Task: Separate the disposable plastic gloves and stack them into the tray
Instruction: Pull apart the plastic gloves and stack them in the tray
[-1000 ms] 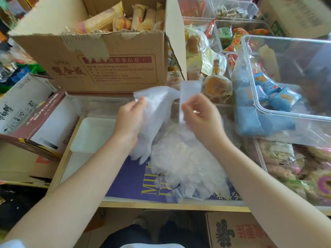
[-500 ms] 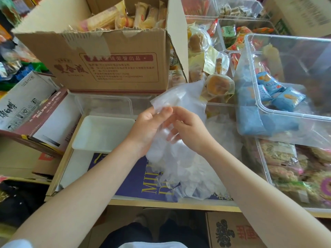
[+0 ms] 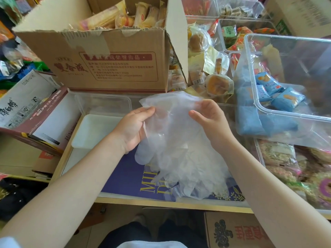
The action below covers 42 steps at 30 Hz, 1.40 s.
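**Glove spread between two hands beside the tray**

A clear plastic glove (image 3: 172,120) is held up by both hands just right of the white tray (image 3: 95,129). Its cuff edge is pinched by the left hand (image 3: 133,127), thumb on the near side and fingers behind the film, and the opposite edge is gripped by the right hand (image 3: 210,120) in the same way, so that the sheet is stretched flat between them. The glove's fingers hang downward, toward the near side of the tray.

Below the held glove, a loose pile of gloves (image 3: 189,172) is seen lying on a purple printed sheet (image 3: 125,178), to the right of the tray and nearer the viewer. The tray itself sits on the shelf surface with nothing visible inside it. Directly behind the tray a clear plastic container (image 3: 103,102) is placed, and behind that a large cardboard box (image 3: 111,63) of wrapped snacks. Far to the right of the tray, a clear bin (image 3: 290,79) with blue packets is raised above the other goods.
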### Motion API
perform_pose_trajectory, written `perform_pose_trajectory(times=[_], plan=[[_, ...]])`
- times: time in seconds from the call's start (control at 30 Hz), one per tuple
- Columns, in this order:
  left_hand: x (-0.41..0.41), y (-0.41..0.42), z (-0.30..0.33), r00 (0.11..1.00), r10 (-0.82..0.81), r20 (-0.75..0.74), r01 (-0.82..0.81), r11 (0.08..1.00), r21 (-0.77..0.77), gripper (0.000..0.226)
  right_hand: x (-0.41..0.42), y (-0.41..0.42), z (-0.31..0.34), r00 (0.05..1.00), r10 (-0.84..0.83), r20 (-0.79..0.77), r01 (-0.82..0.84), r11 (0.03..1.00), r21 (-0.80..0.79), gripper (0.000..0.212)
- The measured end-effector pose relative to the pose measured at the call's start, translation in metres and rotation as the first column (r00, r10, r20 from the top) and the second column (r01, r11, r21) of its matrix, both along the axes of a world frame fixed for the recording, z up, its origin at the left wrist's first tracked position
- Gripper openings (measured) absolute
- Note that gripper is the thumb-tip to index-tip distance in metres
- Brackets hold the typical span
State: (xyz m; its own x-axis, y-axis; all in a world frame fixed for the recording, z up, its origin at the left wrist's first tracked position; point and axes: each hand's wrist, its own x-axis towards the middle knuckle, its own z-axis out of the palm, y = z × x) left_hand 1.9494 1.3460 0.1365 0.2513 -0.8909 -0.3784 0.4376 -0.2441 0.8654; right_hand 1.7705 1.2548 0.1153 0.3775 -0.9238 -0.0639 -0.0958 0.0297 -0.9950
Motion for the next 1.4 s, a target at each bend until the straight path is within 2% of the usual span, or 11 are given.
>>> perform_pose_trajectory(times=[0.27, 0.43, 0.5, 0.57, 0.67, 0.77, 0.83, 0.97, 1.07, 1.27, 1.4], plan=[[0.004, 0.001, 0.002, 0.999, 0.004, 0.052, -0.004, 1.000, 0.000, 0.022, -0.005, 0.000, 0.010, 0.994, 0.093, 0.055, -0.085, 0.986, -0.140, 0.023], [-0.003, 0.003, 0.009, 0.992, -0.103, 0.066, 0.106, 0.993, -0.050, 0.041, 0.001, -0.004, 0.012, 0.973, 0.139, 0.186, -0.130, 0.990, -0.062, 0.011], [-0.005, 0.003, 0.011, 0.990, -0.111, 0.082, 0.115, 0.992, -0.048, 0.039, 0.002, -0.007, 0.012, 0.962, 0.092, 0.255, -0.097, 0.995, 0.004, 0.018], [-0.005, 0.002, 0.011, 0.991, -0.104, 0.082, 0.107, 0.993, -0.043, 0.032, 0.001, -0.012, 0.008, 0.975, 0.077, 0.208, -0.088, 0.995, 0.045, 0.034], [-0.005, 0.001, 0.012, 0.994, -0.095, 0.045, 0.097, 0.994, -0.047, 0.027, -0.007, -0.017, 0.005, 0.950, 0.283, 0.134, -0.299, 0.946, 0.123, 0.064], [-0.003, 0.000, 0.011, 0.994, -0.092, 0.052, 0.094, 0.995, -0.040, 0.028, -0.011, -0.014, 0.009, 0.912, 0.396, 0.107, -0.409, 0.900, 0.150, 0.024], [0.000, -0.001, 0.007, 0.992, -0.086, 0.097, 0.086, 0.996, -0.005, 0.027, -0.009, -0.012, 0.013, 0.938, 0.339, 0.071, -0.346, 0.927, 0.146, 0.005], [0.007, 0.003, -0.004, 0.912, -0.193, 0.362, 0.179, 0.981, 0.073, 0.012, -0.005, -0.013, 0.011, 0.981, 0.175, -0.086, -0.168, 0.982, 0.083, 0.015], [0.016, 0.010, -0.013, 0.817, -0.308, 0.488, 0.267, 0.951, 0.154, 0.018, -0.008, -0.014, 0.007, 0.982, 0.108, -0.156, -0.103, 0.994, 0.036, 0.019], [0.029, 0.018, -0.021, 0.722, -0.526, 0.450, 0.468, 0.850, 0.241, 0.013, -0.013, -0.018, 0.010, 0.986, 0.099, -0.135, -0.089, 0.993, 0.080, 0.018], [0.028, 0.018, -0.020, 0.706, -0.553, 0.443, 0.505, 0.831, 0.234, 0.013, -0.016, -0.024, 0.009, 0.991, 0.068, -0.119, -0.056, 0.994, 0.098, 0.025]])
